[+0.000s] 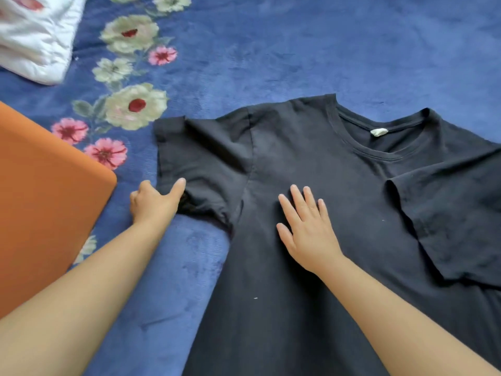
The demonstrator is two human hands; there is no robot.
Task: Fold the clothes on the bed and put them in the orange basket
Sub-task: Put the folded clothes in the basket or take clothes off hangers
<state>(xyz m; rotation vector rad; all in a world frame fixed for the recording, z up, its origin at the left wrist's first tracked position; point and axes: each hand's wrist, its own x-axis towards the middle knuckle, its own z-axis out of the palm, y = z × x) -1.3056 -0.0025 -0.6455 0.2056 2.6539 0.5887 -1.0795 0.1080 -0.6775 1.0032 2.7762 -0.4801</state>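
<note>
Black T-shirt (339,213) spread on bed (298,50). Left hand (154,202) pinches its sleeve (200,164); right hand (306,229) presses flat, holding nothing. Orange basket (46,199) beside.

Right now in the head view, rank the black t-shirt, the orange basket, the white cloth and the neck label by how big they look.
1. black t-shirt
2. orange basket, cut off by the frame
3. white cloth, also cut off
4. neck label

The black T-shirt (339,213) runs off the bottom and right edges, its hem unseen. The left hand (154,202) grips the sleeve, fingers hidden beneath the cloth. Only a corner of the orange basket (46,191) shows at the left edge. White bedding (35,36) is cropped top left, its neck label (379,132) unreadable.
</note>
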